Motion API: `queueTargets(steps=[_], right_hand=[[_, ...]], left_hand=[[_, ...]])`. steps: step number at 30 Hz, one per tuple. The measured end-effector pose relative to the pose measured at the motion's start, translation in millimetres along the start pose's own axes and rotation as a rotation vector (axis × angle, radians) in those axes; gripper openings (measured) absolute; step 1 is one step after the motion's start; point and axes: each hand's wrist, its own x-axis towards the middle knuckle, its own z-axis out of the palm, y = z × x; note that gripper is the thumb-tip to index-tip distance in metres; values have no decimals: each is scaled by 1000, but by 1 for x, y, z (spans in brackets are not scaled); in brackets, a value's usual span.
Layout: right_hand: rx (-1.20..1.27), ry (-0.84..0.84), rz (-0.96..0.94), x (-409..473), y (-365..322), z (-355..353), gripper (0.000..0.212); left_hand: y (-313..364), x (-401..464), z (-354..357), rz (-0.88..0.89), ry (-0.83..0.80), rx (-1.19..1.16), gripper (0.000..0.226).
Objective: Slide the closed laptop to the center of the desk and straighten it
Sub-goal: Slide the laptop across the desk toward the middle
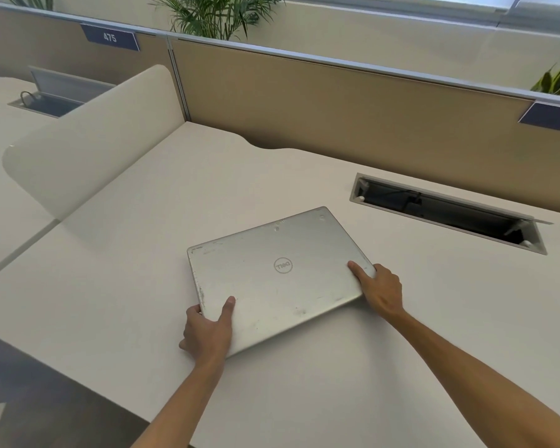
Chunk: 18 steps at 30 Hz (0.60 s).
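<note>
— Left hand (209, 331) clamped the near-left corner of the closed, scuffed silver laptop (277, 276), thumb on the lid; right hand (380, 291) gripped the right corner likewise.

— And the laptop?

— It lay skewed on the pale white desk (143, 253), roughly mid-desk, near the open cable tray (446, 211).

— Then, I'd judge, even pressure from both hands, pivoting it square to the front edge, flat.

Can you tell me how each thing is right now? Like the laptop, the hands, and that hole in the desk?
laptop: closed, flat on the desk, turned crooked
left hand: gripping the laptop's near left corner, thumb on the lid
right hand: gripping the laptop's right corner, thumb on the lid
cable hatch: open, cables inside
far hatch: lid up, cable coming out
</note>
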Motion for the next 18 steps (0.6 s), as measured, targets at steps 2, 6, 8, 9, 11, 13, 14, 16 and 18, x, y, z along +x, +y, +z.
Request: queueTargets(steps=[2,6,8,9,11,13,14,16,18], right_hand=[[1,-1,-1,-2,3,-2,65],[4,1,-4,-6,8,-3,65],[2,0,2,-7,9,-3,65],[0,-1,4,-7,9,-3,65],[-6,1,5,-7,9,-3,66],[-24,4,1,-7,10,-2,66],[-40,5,-6,-7,11,-2,64],[-97,10,-31,-7,12,-1,62],[-181,12,-70,-6,12,-3,60]], left_hand=[[-3,-3,1,-2,2,5,59],[-8,-6,3,6,8,39,59],[-9,-7,4,1,9,61,60],[-10,-7,4,-2,7,76,61],[-10,-6,5,-3,3,101,63],[-10,-6,6,-3,-5,117,65],[-11,-5,5,-3,-12,129,66],[-11,-4,3,12,-42,197,68],[-11,-2,-1,66,-84,291,70]])
